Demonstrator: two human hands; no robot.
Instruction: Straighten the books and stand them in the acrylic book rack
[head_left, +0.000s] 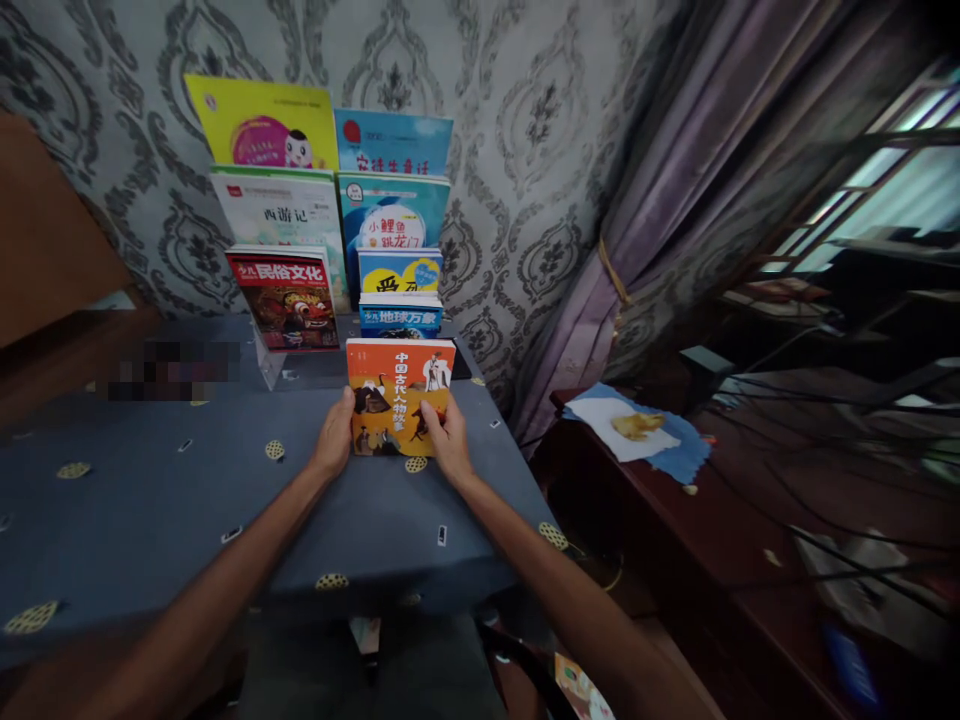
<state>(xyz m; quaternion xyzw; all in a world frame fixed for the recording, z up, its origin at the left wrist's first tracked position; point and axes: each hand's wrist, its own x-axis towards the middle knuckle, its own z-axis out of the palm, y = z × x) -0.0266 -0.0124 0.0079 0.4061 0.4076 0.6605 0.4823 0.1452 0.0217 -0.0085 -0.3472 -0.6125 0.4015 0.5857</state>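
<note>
The hands point(391, 428) grip the orange book point(401, 398) by its sides above the surface point(187, 480); its cover reads 中国古代人物故事, its long axis toward twelve o'clock. At eleven, a red book point(289, 300) reads 民俗文化.

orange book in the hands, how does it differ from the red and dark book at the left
The orange paperback book is held by the left hand and right hand; the red and dark book stands untouched. The orange book's title runs downward, the red one's across. Both titles are white.
</note>
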